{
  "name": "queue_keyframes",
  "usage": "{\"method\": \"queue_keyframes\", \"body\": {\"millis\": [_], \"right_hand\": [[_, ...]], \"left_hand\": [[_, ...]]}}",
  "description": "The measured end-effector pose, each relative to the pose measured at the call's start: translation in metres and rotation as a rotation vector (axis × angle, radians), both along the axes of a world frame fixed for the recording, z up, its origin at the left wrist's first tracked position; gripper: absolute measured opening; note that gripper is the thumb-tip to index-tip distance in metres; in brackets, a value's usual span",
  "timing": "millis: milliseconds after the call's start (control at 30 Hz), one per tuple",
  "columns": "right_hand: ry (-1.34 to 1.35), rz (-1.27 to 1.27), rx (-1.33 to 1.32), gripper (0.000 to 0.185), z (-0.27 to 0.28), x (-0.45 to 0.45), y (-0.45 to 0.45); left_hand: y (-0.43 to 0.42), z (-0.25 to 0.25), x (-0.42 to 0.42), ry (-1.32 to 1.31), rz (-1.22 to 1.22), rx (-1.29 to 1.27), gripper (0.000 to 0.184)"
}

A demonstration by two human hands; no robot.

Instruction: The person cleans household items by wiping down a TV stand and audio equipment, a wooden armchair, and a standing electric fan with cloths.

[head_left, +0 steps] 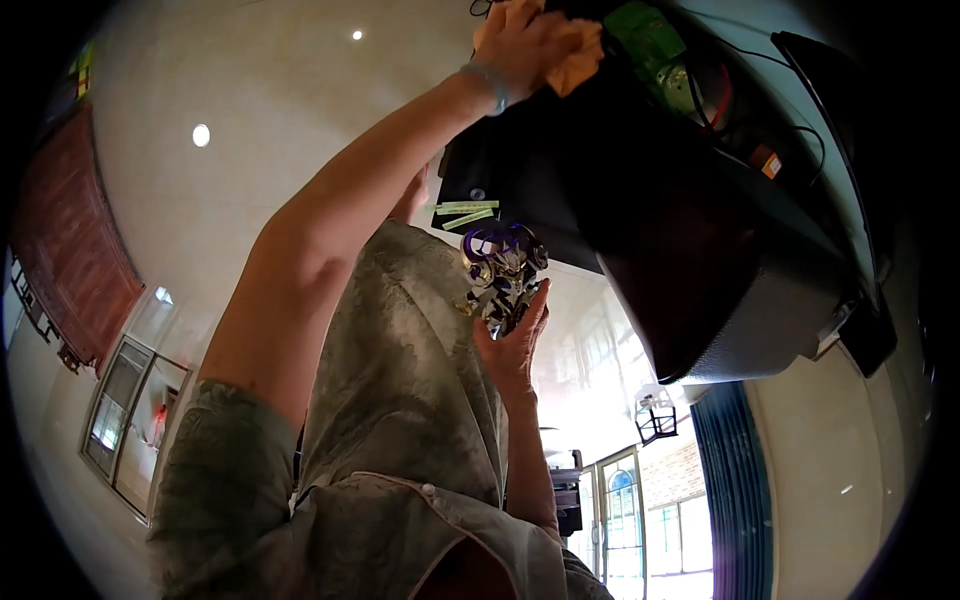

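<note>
My left hand (515, 50) is at the top of the view, its fingers closed on an orange cloth (576, 58) beside a dark surface. My right hand (514, 350) is lower, near the middle, wrapped round the base of a small figurine (503, 272). The figurine is white, gold and black with purple curved parts at its top. Just beyond it lie pale green strips (466, 212) on a black surface. The two hands are well apart.
A large black leather-like object (740, 290) fills the right side. Above it are a green object (645, 45), cables and a small orange-and-white box (766, 163). Farther off are a reddish-brown wooden piece (75, 240), a blue curtain (735, 480) and windows (622, 510).
</note>
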State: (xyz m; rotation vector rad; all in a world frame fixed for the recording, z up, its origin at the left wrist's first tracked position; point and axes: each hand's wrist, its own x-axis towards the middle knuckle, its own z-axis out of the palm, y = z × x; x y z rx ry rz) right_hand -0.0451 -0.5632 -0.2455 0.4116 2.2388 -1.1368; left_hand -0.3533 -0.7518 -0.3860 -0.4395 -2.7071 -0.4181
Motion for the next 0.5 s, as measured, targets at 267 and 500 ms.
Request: {"method": "queue_keyframes", "body": {"millis": [267, 500], "right_hand": [[0.003, 0.029, 0.01, 0.104, 0.001, -0.021, -0.007], [0.149, 0.095, 0.179, 0.105, -0.031, -0.128, -0.039]], "left_hand": [[-0.051, -0.014, 0.135, -0.463, -0.409, 0.054, 0.052], [-0.07, -0.019, 0.167, -0.449, -0.231, 0.102, 0.047]]}}
